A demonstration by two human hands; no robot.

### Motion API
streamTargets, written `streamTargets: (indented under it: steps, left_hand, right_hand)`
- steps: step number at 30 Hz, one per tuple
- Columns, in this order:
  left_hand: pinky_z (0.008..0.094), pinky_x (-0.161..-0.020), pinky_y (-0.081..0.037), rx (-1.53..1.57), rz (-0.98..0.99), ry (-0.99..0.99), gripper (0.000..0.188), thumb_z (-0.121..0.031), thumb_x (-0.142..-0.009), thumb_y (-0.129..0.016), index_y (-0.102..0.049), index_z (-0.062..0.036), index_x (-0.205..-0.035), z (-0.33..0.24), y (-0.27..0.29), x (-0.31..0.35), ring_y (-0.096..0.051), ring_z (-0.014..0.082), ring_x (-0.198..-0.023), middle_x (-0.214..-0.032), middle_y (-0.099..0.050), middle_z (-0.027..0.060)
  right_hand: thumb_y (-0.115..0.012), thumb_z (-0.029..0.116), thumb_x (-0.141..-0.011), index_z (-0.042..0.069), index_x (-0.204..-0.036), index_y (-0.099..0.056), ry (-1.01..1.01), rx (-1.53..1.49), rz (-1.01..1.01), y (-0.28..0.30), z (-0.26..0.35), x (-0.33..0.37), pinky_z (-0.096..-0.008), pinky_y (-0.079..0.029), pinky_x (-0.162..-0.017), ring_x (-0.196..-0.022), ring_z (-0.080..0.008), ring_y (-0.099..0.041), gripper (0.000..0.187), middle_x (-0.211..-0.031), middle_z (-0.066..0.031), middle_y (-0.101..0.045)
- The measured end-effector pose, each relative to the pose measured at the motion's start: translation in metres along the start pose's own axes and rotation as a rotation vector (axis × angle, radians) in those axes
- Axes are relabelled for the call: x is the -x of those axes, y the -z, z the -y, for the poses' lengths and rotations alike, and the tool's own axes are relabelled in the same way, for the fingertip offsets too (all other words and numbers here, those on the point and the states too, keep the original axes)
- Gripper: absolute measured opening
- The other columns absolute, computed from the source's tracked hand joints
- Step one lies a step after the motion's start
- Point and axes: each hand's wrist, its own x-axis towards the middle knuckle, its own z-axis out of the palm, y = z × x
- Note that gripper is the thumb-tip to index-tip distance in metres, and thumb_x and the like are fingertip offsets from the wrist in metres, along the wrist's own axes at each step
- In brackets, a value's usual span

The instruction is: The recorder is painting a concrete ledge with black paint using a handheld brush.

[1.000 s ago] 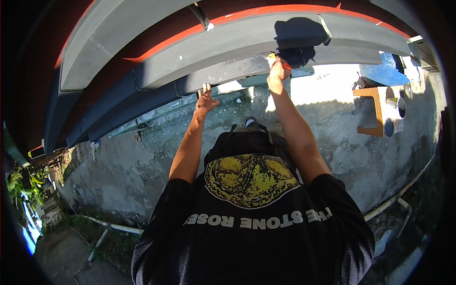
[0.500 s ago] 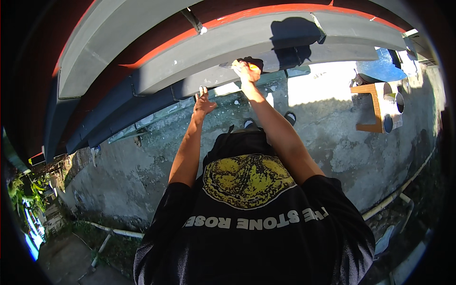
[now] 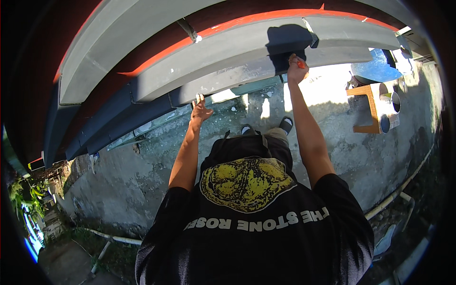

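Right hand (image 3: 298, 72), upper right of centre: fingers clamped on orange tool (image 3: 301, 64), mostly hidden; probably light, stiff, best held by its handle. Left hand (image 3: 201, 111), upper centre: fingers and thumb apart at grey board's (image 3: 223, 80) lower edge; board looks rigid, heavy.

Pale capital lettering (image 3: 256, 224) across the black shirt (image 3: 251, 259), one curved line, upside down in view, just beside the shirt's round yellow print (image 3: 247, 185)

White pipe (image 3: 124, 240) and green plants (image 3: 36, 194)
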Motion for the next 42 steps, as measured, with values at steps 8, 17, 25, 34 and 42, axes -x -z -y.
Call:
streamTargets:
  steps: [8,17,25,34,42]
  left_hand:
    - [0.0469,-0.116,-0.016,-0.067,0.006,-0.007,0.089,-0.036,-0.077,-0.06,-0.017,0.0016,-0.145,-0.013,0.01,-0.002,-0.013,0.028,-0.144,-0.154,-0.016,0.0179]
    - [0.0444,-0.116,-0.015,-0.007,-0.042,-0.003,0.093,-0.033,-0.073,-0.063,-0.016,0.0036,-0.145,-0.005,0.0,-0.003,-0.018,0.0291,-0.143,-0.153,-0.016,0.0232]
    - [0.044,-0.116,-0.016,-0.021,-0.037,-0.009,0.095,-0.035,-0.074,-0.064,-0.015,0.0035,-0.145,-0.009,0.003,0.0,-0.014,0.0288,-0.143,-0.153,-0.015,0.0219]
    - [0.0462,-0.116,-0.016,-0.034,-0.022,-0.034,0.095,-0.041,-0.077,-0.064,-0.014,0.002,-0.146,-0.007,0.002,-0.003,-0.014,0.0299,-0.143,-0.153,-0.013,0.0199]
    - [0.0475,-0.116,-0.017,-0.071,-0.036,-0.055,0.095,-0.043,-0.077,-0.064,-0.015,0.0031,-0.145,-0.007,-0.003,-0.013,-0.012,0.0297,-0.143,-0.153,-0.014,0.0201]
  right_hand:
    - [-0.074,0.015,-0.077,0.003,-0.084,-0.07,0.359,0.013,0.808,-0.016,0.032,0.137,-0.031,-0.049,-0.063,-0.063,-0.022,-0.064,0.015,-0.07,-0.0146,-0.066]
    - [-0.07,0.017,-0.08,0.001,-0.086,-0.07,0.582,0.608,0.381,0.06,0.054,-0.026,-0.0362,-0.051,-0.061,-0.066,-0.0322,-0.066,0.018,-0.075,-0.0197,-0.066]
    - [-0.066,0.014,-0.079,0.003,-0.083,-0.069,0.687,0.188,0.919,-0.01,0.055,0.141,-0.0357,-0.051,-0.063,-0.067,-0.0318,-0.064,0.013,-0.074,-0.0161,-0.066]
    - [-0.071,0.021,-0.078,0.004,-0.089,-0.071,0.347,0.542,0.567,0.045,0.046,-0.032,-0.0373,-0.052,-0.071,-0.075,-0.0341,-0.067,0.021,-0.079,-0.0183,-0.068]
    - [-0.075,0.025,-0.077,-0.005,-0.088,-0.068,0.368,0.303,0.655,0.008,0.038,-0.002,-0.0332,-0.052,-0.065,-0.064,-0.0192,-0.064,0.032,-0.071,-0.0155,-0.066]
